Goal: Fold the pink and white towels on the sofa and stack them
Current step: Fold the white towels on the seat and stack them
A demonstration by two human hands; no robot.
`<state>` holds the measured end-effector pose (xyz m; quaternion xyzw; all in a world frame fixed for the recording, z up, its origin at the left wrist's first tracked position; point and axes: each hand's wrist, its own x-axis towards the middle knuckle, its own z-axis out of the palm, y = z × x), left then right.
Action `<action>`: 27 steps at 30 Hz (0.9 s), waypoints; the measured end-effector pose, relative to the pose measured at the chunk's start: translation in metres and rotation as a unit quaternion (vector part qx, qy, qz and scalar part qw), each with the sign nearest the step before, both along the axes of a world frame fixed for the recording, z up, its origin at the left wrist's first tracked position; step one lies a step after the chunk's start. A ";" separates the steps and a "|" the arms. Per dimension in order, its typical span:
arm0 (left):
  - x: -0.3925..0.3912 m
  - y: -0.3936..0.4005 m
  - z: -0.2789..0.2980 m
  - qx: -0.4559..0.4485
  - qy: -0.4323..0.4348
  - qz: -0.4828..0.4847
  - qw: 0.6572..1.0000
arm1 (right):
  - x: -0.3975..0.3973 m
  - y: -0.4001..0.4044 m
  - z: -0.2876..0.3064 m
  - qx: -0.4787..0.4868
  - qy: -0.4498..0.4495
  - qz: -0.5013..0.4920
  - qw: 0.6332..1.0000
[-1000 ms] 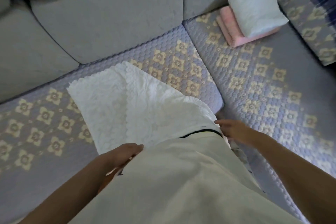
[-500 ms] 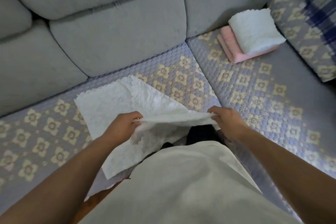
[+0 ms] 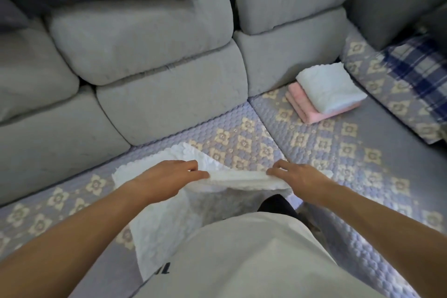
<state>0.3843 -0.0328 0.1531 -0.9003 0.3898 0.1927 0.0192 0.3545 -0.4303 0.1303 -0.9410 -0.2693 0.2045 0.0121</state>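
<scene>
A white textured towel [image 3: 169, 220] lies on the quilted sofa seat [image 3: 242, 143] right in front of me. Its near edge is lifted and carried forward over the rest. My left hand [image 3: 167, 176] pinches that lifted edge at its left end. My right hand [image 3: 297, 175] pinches the same edge at its right end. Between the hands the edge hangs as a sagging fold. At the back right of the seat sits a stack: a folded white towel [image 3: 330, 86] on top of a folded pink towel [image 3: 302, 106].
Grey back cushions [image 3: 150, 60] line the rear of the sofa. A blue plaid cloth [image 3: 420, 70] lies over the right-hand section. My pale shirt fills the lower middle and hides the towel's near part.
Both hands took hold of the white towel's near edge, lifted it and carried it forward over the towel. The view tilted up, showing more of the back cushions.
</scene>
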 end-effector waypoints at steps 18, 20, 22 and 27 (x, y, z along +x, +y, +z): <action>0.000 -0.037 -0.007 -0.052 0.159 0.132 0.977 | -0.006 -0.011 -0.023 0.066 0.052 -0.171 0.982; 0.000 -0.036 -0.007 -0.065 0.163 0.149 0.973 | -0.008 -0.011 -0.022 0.077 0.058 -0.207 0.973; 0.001 -0.034 -0.008 -0.052 0.162 0.121 0.978 | -0.010 -0.011 -0.022 0.074 0.061 -0.224 0.970; -0.003 -0.032 -0.006 -0.014 0.172 0.078 0.982 | -0.012 -0.007 -0.021 0.079 0.060 -0.223 0.970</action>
